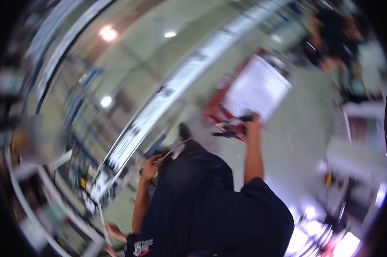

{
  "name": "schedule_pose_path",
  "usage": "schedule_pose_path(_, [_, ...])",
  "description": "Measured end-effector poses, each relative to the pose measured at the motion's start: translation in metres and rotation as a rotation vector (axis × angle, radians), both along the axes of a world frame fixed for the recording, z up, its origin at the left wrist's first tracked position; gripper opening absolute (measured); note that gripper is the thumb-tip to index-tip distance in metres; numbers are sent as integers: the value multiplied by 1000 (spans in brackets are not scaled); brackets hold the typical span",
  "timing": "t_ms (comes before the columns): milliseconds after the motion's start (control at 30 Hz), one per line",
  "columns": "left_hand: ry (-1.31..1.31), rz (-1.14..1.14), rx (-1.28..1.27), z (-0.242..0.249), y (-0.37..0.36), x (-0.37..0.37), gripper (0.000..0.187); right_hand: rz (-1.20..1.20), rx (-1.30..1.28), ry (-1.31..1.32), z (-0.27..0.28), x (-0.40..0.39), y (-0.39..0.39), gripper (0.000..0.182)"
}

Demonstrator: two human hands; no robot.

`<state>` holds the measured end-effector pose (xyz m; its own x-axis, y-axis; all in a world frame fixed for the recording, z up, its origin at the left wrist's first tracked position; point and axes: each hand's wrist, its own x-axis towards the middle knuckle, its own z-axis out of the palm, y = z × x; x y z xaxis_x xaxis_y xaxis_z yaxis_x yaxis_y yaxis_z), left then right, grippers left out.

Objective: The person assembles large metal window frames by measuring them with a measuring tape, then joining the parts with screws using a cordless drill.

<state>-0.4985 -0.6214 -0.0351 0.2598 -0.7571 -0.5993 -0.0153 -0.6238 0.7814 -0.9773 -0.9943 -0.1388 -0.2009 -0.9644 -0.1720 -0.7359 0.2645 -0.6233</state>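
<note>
Holding one pale, thin, cord-like strip [176,148] in the closed left hand [149,168], probably to stop it sagging; reaching well apart with the right hand [254,119] to one dark object [246,117], cannot tell whether gripped. Beyond, can count one white rectangular panel [258,85], presumably laid flat for support on one red cart-like stand [211,109].

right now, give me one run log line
left hand: at pale cord; right hand: at red cart; grips: blurred, unclear

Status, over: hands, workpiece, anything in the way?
Left hand holding pale strip. Right hand at red cart, grip blurred. Another person's hand lower left.
</note>
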Motion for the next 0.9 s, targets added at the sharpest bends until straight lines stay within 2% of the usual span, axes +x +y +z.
schedule_pose_path(67, [-109, -165, 105, 1, 11, -12, 48, 406, 346, 463, -103, -56, -105, 59])
schedule_pose_path(100, [-171, -194, 217, -32, 34, -23, 52, 702, 323, 754, -99, -59, -122, 50])
schedule_pose_path(133, [-94, -180, 308, -29, 44, -37, 55, 983, 215, 1041, -93, -60, -141, 43])
schedule_pose_path(167, [-28, 16, 295, -49, 61, -48, 61, 814, -78, 872, -102, -75, -140, 40])
schedule_pose_path(200, [-20, 78, 287, -59, 71, -52, 62, 531, 121, 662, -63, -57, -123, 48])
schedule_pose_path(233, [-1, 109, 277, -56, 74, -56, 63, 380, 406, 601, -60, -47, -126, 56])
schedule_pose_path(267, [19, 140, 268, -52, 75, -59, 63, 273, 436, 578, -104, -64, -149, 56])
schedule_pose_path(300, [22, 146, 286, -41, 72, -60, 65, 315, 228, 541, -105, -68, -148, 51])
schedule_pose_path(333, [20, 173, 296, -33, 73, -64, 65, -16, 217, -95, -93, -54, -134, 45])
schedule_pose_path(400, [16, 250, 310, -23, 74, -73, 66, -216, 347, -557, -84, -44, -135, 48])
schedule_pose_path(467, [35, 409, 289, -33, 87, -90, 64, -151, 437, -494, -14, -9, -102, 60])
schedule_pose_path(500, [56, 518, 261, -53, 98, -98, 63, -274, 534, -523, -11, 1, -103, 67])
schedule_pose_path(533, [79, 631, 231, -63, 105, -105, 62, -277, 563, -527, -6, 5, -101, 67])
schedule_pose_path(633, [312, 965, 193, -57, 120, -121, 62, -307, 434, -444, -18, 3, -86, 54])
schedule_pose_path(667, [368, 1070, 175, -59, 124, -127, 64, 218, 452, 242, 6, 14, -69, 45])
schedule_pose_path(733, [476, 1283, 134, -65, 130, -145, 67, 500, 325, 674, -4, 23, -60, 36])
schedule_pose_path(767, [580, 1325, 75, -67, 135, -155, 78, 607, 232, 898, -9, 26, -56, 34])
schedule_pose_path(867, [765, 1404, 167, -57, 137, -171, 81, 565, 357, 890, 64, 116, 13, 32])
schedule_pose_path(900, [879, 1443, 167, -77, 142, -183, 88, 204, 253, 808, 33, 134, 19, 35])
